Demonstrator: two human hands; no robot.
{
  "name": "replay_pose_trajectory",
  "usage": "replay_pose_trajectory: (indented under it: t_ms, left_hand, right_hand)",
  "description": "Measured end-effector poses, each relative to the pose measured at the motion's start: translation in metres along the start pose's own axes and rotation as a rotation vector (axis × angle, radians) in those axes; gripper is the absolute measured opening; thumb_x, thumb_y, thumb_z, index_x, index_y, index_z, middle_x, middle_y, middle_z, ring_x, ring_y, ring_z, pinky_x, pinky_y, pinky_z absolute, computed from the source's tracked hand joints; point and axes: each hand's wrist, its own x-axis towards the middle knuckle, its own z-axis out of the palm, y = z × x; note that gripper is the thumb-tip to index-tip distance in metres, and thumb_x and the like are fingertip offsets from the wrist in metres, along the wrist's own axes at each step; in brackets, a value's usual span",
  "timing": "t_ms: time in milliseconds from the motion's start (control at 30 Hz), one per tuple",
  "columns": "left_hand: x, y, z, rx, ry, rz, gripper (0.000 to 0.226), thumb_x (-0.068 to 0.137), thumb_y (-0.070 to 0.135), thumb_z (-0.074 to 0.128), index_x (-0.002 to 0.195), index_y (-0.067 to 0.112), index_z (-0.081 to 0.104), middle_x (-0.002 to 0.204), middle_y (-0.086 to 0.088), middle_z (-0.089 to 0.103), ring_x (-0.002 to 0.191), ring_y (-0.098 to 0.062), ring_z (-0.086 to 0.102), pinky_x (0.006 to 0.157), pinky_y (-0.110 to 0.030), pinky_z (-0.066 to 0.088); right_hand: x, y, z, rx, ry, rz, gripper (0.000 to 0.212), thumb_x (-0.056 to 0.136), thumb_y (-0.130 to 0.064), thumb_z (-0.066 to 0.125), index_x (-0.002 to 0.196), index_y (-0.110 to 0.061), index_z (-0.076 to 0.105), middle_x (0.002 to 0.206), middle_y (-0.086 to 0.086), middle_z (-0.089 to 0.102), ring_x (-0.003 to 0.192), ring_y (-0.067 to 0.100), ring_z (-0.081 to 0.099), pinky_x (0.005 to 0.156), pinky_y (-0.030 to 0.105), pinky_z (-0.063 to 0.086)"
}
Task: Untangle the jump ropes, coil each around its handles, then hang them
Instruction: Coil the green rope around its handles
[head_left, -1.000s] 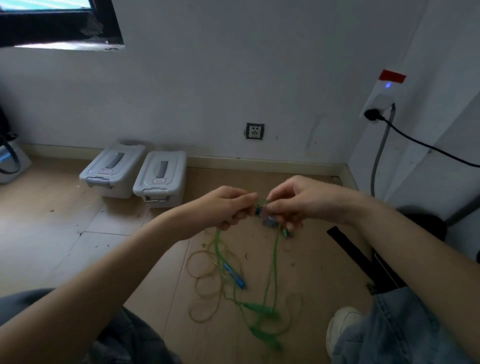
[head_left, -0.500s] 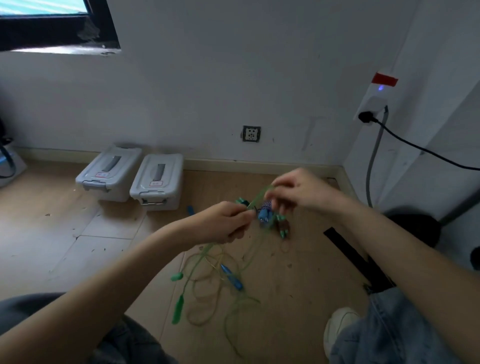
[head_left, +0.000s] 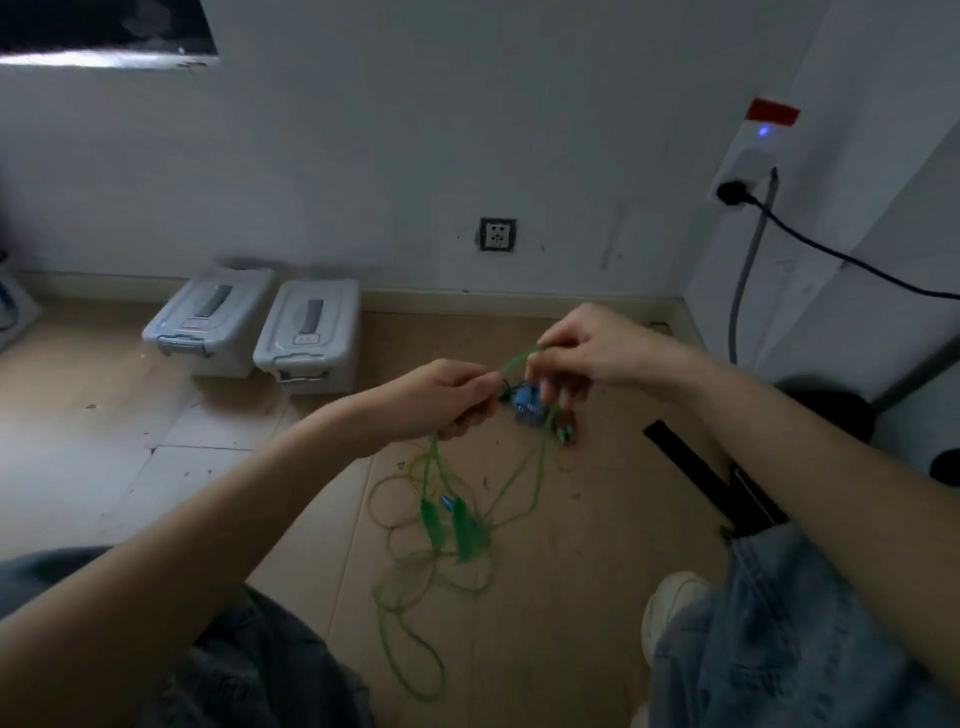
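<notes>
A tangle of thin green jump ropes (head_left: 519, 483) hangs between my hands above the wooden floor. My left hand (head_left: 447, 397) grips a bunch of green cord, with strands dropping below it. My right hand (head_left: 582, 353) pinches a green loop just above a blue knot-like piece (head_left: 525, 401) of the tangle. Two green handles (head_left: 449, 525) dangle side by side under my left hand, a small blue handle tip between them. Loose coils (head_left: 410, 597) trail on the floor.
Two grey lidded boxes (head_left: 260, 325) stand by the back wall. A wall socket (head_left: 497, 235) is above the skirting. A black cable (head_left: 831, 249) runs from a plug on the right wall. My knees and a white shoe (head_left: 670, 603) frame the floor.
My right hand has risen and drawn a green loop up from the knot. The green handles swung from lower left to hang together beneath my left hand.
</notes>
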Motion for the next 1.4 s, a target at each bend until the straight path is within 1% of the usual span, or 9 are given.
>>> replay_pose_trajectory:
  t_ms: [100, 267, 367, 533, 767, 933, 1067, 1200, 1400]
  left_hand:
    - [-0.005, -0.018, 0.003, 0.208, -0.094, -0.109, 0.04, 0.099, 0.027, 0.032, 0.064, 0.015, 0.045, 0.057, 0.004, 0.044, 0.043, -0.006, 0.037, 0.048, -0.018, 0.034]
    - [0.0, -0.006, 0.008, 0.099, -0.103, 0.008, 0.04, 0.098, 0.024, 0.036, 0.06, 0.018, 0.044, 0.041, 0.013, 0.043, 0.035, 0.001, 0.033, 0.039, -0.01, 0.029]
    - [0.001, -0.001, 0.008, 0.006, -0.127, 0.028, 0.038, 0.098, 0.027, 0.037, 0.062, 0.019, 0.05, 0.041, 0.014, 0.043, 0.039, -0.001, 0.032, 0.041, -0.012, 0.029]
    - [0.0, -0.008, 0.0, -0.002, -0.076, 0.071, 0.027, 0.096, 0.022, 0.041, 0.074, 0.018, 0.054, 0.07, 0.011, 0.064, 0.07, -0.007, 0.062, 0.072, -0.02, 0.05]
    - [-0.004, -0.012, -0.012, 0.001, -0.094, -0.028, 0.017, 0.094, 0.021, 0.047, 0.083, 0.008, 0.052, 0.068, -0.002, 0.055, 0.055, -0.011, 0.054, 0.055, -0.021, 0.05]
    - [-0.004, -0.001, -0.006, 0.194, -0.147, 0.029, 0.013, 0.093, 0.024, 0.049, 0.088, 0.014, 0.055, 0.069, 0.004, 0.051, 0.054, -0.003, 0.047, 0.053, -0.016, 0.044]
    - [-0.003, -0.003, -0.008, 0.221, -0.12, -0.031, 0.014, 0.091, 0.023, 0.052, 0.079, 0.016, 0.055, 0.067, 0.003, 0.053, 0.051, -0.002, 0.049, 0.054, -0.017, 0.046]
    - [-0.008, -0.015, -0.022, -0.016, -0.09, -0.12, 0.009, 0.088, 0.016, 0.056, 0.096, 0.018, 0.059, 0.076, 0.002, 0.057, 0.064, -0.004, 0.055, 0.062, -0.018, 0.052]
    - [-0.007, -0.006, -0.037, -0.138, -0.027, -0.029, 0.012, 0.087, 0.025, 0.053, 0.097, 0.02, 0.057, 0.075, 0.005, 0.062, 0.054, 0.002, 0.054, 0.052, -0.013, 0.047]
  right_hand:
    - [0.002, 0.013, -0.023, -0.224, 0.295, 0.108, 0.02, 0.094, -0.011, 0.051, 0.099, 0.0, 0.066, 0.073, 0.001, 0.067, 0.042, 0.004, 0.058, 0.044, 0.014, 0.042]
    - [-0.005, 0.006, 0.002, -0.26, -0.213, 0.003, 0.063, 0.08, -0.021, 0.071, 0.135, -0.025, 0.041, 0.125, -0.011, 0.051, 0.073, 0.003, 0.063, 0.06, 0.016, 0.052]
    - [-0.004, -0.003, 0.017, -0.076, -0.387, -0.094, 0.022, 0.086, -0.017, 0.064, 0.107, -0.019, 0.059, 0.091, -0.011, 0.066, 0.061, 0.005, 0.064, 0.052, 0.016, 0.049]
    - [-0.002, 0.001, -0.001, -0.071, -0.048, -0.11, 0.014, 0.089, -0.012, 0.059, 0.082, -0.008, 0.07, 0.057, -0.005, 0.063, 0.041, 0.006, 0.053, 0.041, 0.016, 0.04]
    - [-0.008, 0.014, -0.015, -0.345, -0.19, 0.114, 0.011, 0.085, -0.023, 0.065, 0.094, -0.02, 0.07, 0.089, -0.002, 0.07, 0.052, 0.002, 0.054, 0.042, 0.013, 0.036]
    - [-0.005, 0.005, 0.008, -0.106, -0.254, -0.079, 0.039, 0.082, -0.033, 0.067, 0.119, -0.027, 0.056, 0.11, -0.017, 0.059, 0.096, -0.005, 0.056, 0.08, 0.013, 0.046]
    - [-0.006, -0.005, 0.02, 0.006, -0.191, -0.114, 0.012, 0.092, -0.021, 0.056, 0.092, -0.013, 0.066, 0.075, 0.003, 0.064, 0.062, 0.005, 0.061, 0.058, 0.014, 0.048]
    - [-0.007, -0.003, 0.0, -0.027, 0.035, -0.079, 0.022, 0.094, -0.019, 0.052, 0.082, -0.015, 0.069, 0.045, -0.013, 0.05, 0.042, -0.001, 0.041, 0.047, 0.016, 0.036]
    - [-0.008, 0.0, -0.001, 0.103, 0.155, -0.09, 0.021, 0.093, -0.017, 0.052, 0.082, -0.012, 0.069, 0.054, -0.005, 0.05, 0.051, 0.009, 0.041, 0.052, 0.02, 0.035]
